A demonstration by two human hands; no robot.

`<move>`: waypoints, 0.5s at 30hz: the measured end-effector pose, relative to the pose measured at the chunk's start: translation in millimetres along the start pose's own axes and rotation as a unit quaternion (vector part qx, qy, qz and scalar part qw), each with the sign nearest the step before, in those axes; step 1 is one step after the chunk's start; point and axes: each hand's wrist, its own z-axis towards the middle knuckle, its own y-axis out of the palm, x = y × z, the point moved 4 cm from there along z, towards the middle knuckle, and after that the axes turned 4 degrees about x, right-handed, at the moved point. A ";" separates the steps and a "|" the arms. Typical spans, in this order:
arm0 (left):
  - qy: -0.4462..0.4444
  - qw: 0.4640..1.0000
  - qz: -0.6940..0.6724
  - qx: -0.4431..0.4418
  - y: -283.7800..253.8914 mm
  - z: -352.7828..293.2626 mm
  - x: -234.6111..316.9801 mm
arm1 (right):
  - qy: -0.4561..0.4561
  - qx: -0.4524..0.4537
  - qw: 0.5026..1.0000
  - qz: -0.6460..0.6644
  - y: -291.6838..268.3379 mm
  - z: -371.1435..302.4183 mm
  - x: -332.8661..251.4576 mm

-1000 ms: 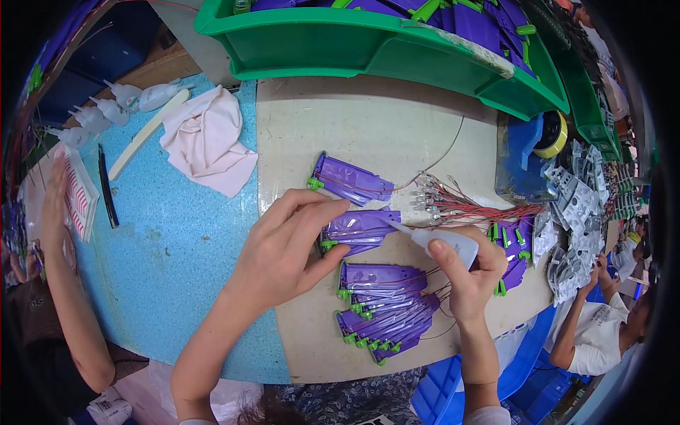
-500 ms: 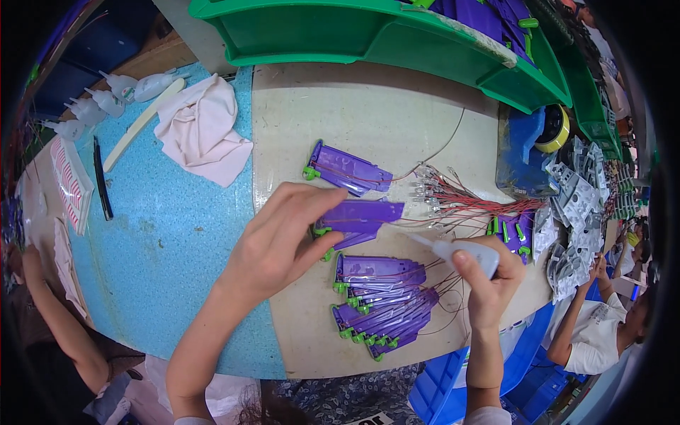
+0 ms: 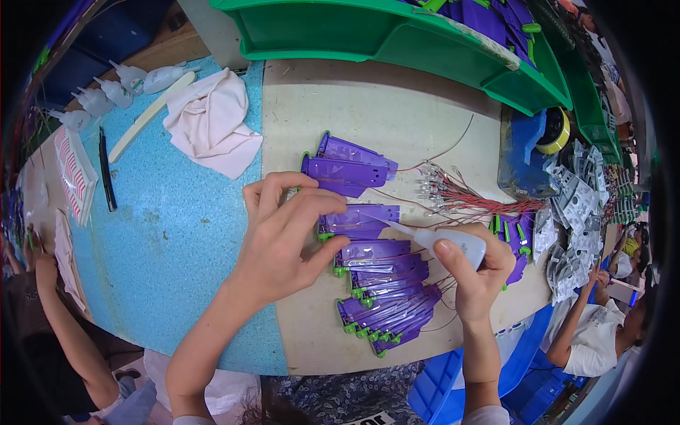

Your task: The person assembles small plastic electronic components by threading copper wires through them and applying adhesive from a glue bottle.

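Observation:
My right hand (image 3: 482, 273) grips a translucent white squeeze bottle (image 3: 460, 244) with a long thin nozzle. The nozzle tip is over the right part of a purple plastic piece (image 3: 370, 214) with a green end. Thumb and fingers of my left hand (image 3: 280, 234) close around that piece's left end and partly hide it. Just above lie two overlapping purple pieces (image 3: 343, 172) with thin wires. Below, several more purple pieces (image 3: 389, 312) with green ends overlap in a fan. Whether liquid leaves the nozzle is too small to tell.
A bundle of red wires (image 3: 482, 205) lies right of the pieces, near silvery metal-looking parts (image 3: 577, 205). Green bins (image 3: 312, 32) stand at the back, with a yellow tape roll (image 3: 556, 131) to the right. At left are a pink cloth (image 3: 212, 127) and spare bottles (image 3: 113, 92). People sit on both sides.
The piece my left hand was at now lies farther back, overlapping the upper one. My left hand is at another piece nearer me. The bottle's nozzle has moved left over that piece.

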 end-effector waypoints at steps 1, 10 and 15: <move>-0.001 1.000 -0.001 0.000 0.6 -0.2 -0.6 | -0.005 -0.010 1.000 -0.016 2.6 0.9 -0.4; -0.002 1.000 -0.013 0.005 -0.1 -0.3 0.1 | 0.007 0.014 1.000 -0.025 -18.5 -14.1 -2.4; 0.016 1.000 -0.003 0.011 -0.1 -0.9 0.8 | 0.007 -0.017 0.998 -0.058 -7.7 -11.3 -3.1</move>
